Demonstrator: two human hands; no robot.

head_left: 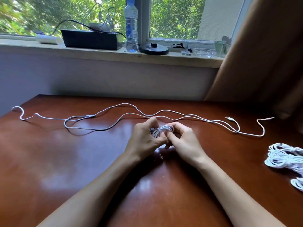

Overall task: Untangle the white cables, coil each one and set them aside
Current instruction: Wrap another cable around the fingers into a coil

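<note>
Both hands meet over the middle of the brown table [68,161]. My left hand [146,139] and my right hand [182,138] together grip a small coiled white cable [161,129], fingers curled round its loops. Behind them, long loose white cables [124,104] lie stretched across the table from the far left to the right, with a USB plug [229,118] at the right end. Finished white coils [284,155] are piled at the table's right edge, and another coil [297,184] lies below them.
On the windowsill at the back stand a black box [91,39], a clear water bottle [131,25] and a round black base [153,49]. A brown curtain [265,46] hangs at the right.
</note>
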